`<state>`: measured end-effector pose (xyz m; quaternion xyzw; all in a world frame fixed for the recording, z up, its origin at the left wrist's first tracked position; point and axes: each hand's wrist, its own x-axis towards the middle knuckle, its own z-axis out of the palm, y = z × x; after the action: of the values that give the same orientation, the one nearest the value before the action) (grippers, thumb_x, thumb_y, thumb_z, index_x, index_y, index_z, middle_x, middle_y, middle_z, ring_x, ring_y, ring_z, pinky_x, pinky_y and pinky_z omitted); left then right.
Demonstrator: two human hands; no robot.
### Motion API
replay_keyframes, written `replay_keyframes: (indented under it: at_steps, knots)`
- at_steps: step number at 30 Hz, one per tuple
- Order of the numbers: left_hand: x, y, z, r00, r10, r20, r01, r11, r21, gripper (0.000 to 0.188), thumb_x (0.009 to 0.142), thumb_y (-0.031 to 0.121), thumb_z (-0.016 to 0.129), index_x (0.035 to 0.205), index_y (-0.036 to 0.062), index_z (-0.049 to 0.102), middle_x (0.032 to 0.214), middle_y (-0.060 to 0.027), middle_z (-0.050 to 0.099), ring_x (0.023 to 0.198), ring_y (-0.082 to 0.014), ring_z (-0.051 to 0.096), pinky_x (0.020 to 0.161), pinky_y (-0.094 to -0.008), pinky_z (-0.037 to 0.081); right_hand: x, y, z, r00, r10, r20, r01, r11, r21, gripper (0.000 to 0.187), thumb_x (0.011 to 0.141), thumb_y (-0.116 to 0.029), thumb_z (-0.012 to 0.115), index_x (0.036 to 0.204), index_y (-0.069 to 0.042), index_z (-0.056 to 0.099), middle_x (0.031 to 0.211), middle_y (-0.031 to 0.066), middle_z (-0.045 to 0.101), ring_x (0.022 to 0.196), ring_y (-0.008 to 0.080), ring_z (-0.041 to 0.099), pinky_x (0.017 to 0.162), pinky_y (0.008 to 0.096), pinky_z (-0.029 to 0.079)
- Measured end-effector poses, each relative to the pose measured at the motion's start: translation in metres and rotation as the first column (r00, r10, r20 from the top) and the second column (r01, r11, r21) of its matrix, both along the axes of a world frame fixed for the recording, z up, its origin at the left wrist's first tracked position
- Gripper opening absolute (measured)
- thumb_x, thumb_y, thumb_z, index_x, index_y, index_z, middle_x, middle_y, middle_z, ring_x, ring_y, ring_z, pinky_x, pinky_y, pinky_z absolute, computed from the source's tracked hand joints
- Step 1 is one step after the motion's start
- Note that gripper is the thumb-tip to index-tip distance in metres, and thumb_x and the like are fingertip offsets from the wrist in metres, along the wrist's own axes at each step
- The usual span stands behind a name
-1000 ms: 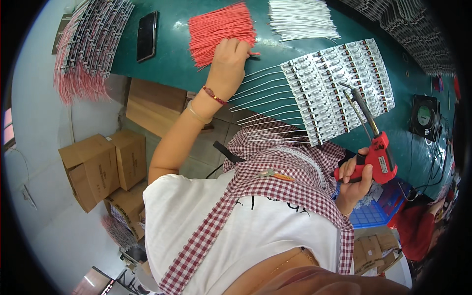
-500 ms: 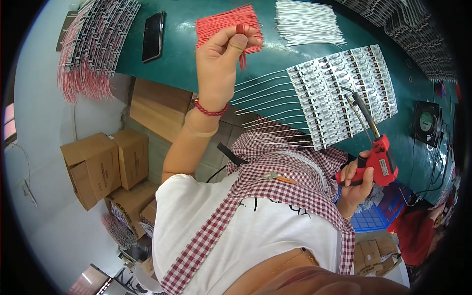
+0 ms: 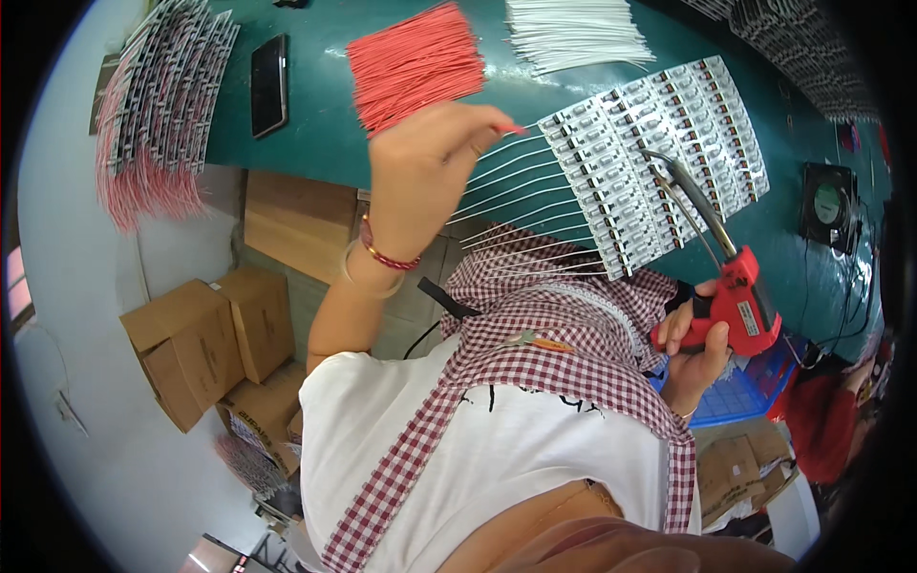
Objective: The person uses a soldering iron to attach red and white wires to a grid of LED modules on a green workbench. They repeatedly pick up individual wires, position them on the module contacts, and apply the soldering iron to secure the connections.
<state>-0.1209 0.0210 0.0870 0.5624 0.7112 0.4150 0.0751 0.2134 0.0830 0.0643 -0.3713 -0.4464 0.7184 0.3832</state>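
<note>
My left hand (image 3: 420, 158) is closed in a pinch above the table's near edge. Red wires (image 3: 508, 127) poke out at its fingertips, pointing toward the top left corner of a panel of small white circuit boards (image 3: 659, 162); whether they touch it I cannot tell. White wires (image 3: 521, 196) stick out leftward from the panel's left edge. In my right hand (image 3: 693, 349) is a red soldering gun (image 3: 745, 301), gripped by its handle. Its thin bent tip lies over the middle of the panel.
Behind my left hand lies a pile of red wires (image 3: 415, 67), with a pile of white wires (image 3: 578, 33) beside it. A phone (image 3: 269, 86) and wired board strips (image 3: 167, 95) are at left. A black fan-like device (image 3: 829, 205) sits right. Cardboard boxes (image 3: 196, 349) stand on the floor.
My left hand has come down and toward the panel from over the red pile, its red wires now near the panel's corner. The soldering gun has barely moved. The view has shifted slightly.
</note>
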Motion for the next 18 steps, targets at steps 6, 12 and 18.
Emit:
replay_keyframes:
  at_steps: [6, 12, 18]
  knots:
    - [0.016, 0.005, -0.059, 0.949, -0.083, -0.306, 0.079, 0.997, -0.025, 0.026, 0.072, -0.004, 0.069, 0.097, 0.0035, 0.07, 0.081, -0.0065, 0.058, 0.071, -0.0225, 0.056, 0.059, -0.0332, 0.047, -0.035, 0.003, -0.002, 0.978, 0.102, 0.182, -0.089, 0.993, -0.082, 0.053, 0.095, -0.036, 0.064, 0.124, 0.007, 0.053, 0.063, 0.0069, 0.056, 0.048, 0.0108, 0.048, 0.048, 0.0252, 0.041]
    - [0.023, 0.015, -0.072, 0.942, -0.131, -0.31, 0.136, 0.991, -0.003, 0.032, 0.069, -0.003, 0.067, 0.101, -0.0004, 0.071, 0.082, -0.0069, 0.057, 0.071, -0.022, 0.054, 0.061, -0.0323, 0.046, -0.053, 0.004, 0.005, 0.913, 0.176, 0.367, -0.134, 0.982, -0.136, 0.048, 0.095, -0.032, 0.064, 0.122, 0.006, 0.054, 0.062, 0.0055, 0.054, 0.047, 0.0104, 0.046, 0.046, 0.0236, 0.039]
    - [0.027, 0.012, -0.072, 0.951, -0.112, -0.289, 0.094, 0.993, -0.076, 0.031, 0.07, -0.004, 0.067, 0.101, -0.0001, 0.071, 0.081, -0.0068, 0.056, 0.072, -0.0218, 0.053, 0.062, -0.0325, 0.046, -0.046, 0.001, 0.002, 0.855, 0.205, 0.476, -0.186, 0.979, -0.087, 0.036, 0.096, -0.021, 0.06, 0.12, 0.005, 0.055, 0.062, 0.0053, 0.055, 0.048, 0.0096, 0.045, 0.045, 0.0235, 0.033]
